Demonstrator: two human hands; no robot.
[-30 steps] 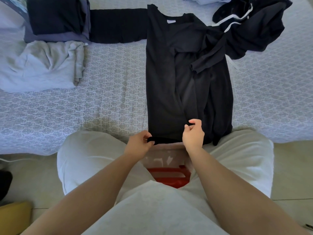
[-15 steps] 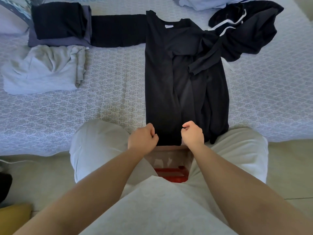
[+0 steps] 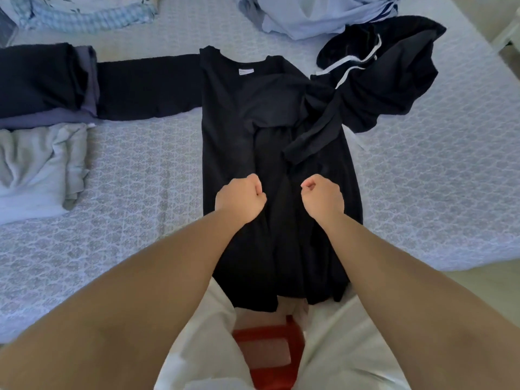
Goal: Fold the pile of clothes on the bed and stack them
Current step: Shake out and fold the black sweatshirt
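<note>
Both hands have moved up the bed. The left hand and right hand each grip the shirt's hem, lifted farther toward its collar.

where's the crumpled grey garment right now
In the head view the crumpled grey garment lies at the left edge of the bed, just nearer the person than the folded dark stack and well left of the black shirt.

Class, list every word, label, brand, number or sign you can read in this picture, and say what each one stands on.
Neck label inside the collar of the black shirt: a small white tag, print too small and blurred to read.
No other words, numbers or signs show on the clothes, the bed cover or the red stool.
</note>
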